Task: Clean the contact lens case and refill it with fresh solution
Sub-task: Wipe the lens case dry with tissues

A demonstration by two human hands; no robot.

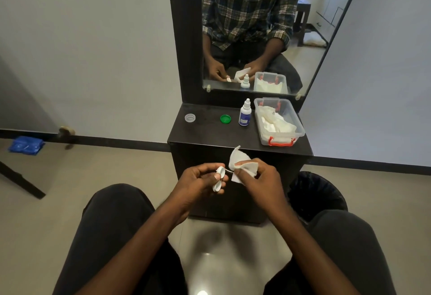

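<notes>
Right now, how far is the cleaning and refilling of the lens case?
Done: both caps are off, the clear cap and the green cap lying on the dark stand. In hand: the left hand holds the white lens case, while the right hand holds a tissue beside it, so wiping seems underway. Left: refilling from the solution bottle, which stands untouched and closed, then recapping.

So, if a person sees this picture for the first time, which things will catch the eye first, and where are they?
First, the two hands in the middle: the left hand holds the white lens case, and the right hand holds a white tissue beside it. Behind them, on the dark cabinet, stand a green cap, a clear cap, a small solution bottle and a clear box of tissues, below a mirror.
</notes>
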